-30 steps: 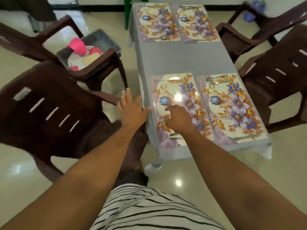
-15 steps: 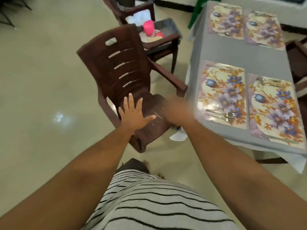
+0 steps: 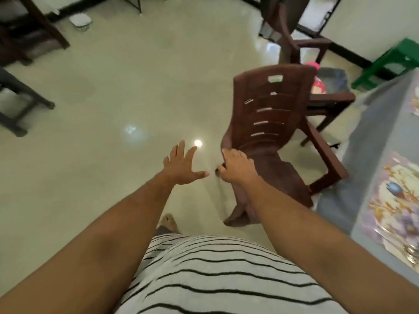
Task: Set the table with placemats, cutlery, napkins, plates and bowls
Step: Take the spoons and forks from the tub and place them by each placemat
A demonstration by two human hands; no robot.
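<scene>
The grey-clothed table (image 3: 371, 155) runs along the right edge, and only part of one floral placemat (image 3: 394, 200) on it shows. A brown plastic chair (image 3: 269, 118) stands beside the table. My right hand (image 3: 237, 166) grips this chair's near armrest, fingers curled over its edge. My left hand (image 3: 181, 165) hovers over the floor just left of the chair, fingers spread, holding nothing. A grey bin (image 3: 333, 80) with pink dishes (image 3: 317, 87) sits on a second chair behind the first. No cutlery, napkins or plates are in view.
A green stool (image 3: 390, 62) stands at the table's far end. Another brown chair (image 3: 292, 39) is further back. Dark furniture legs (image 3: 20, 105) line the left side. A small white object (image 3: 80, 20) lies on the glossy tiled floor.
My view has swung left, away from the table. My right hand left the placemat, where cutlery now lies, and took hold of the chair. My left hand stayed spread.
</scene>
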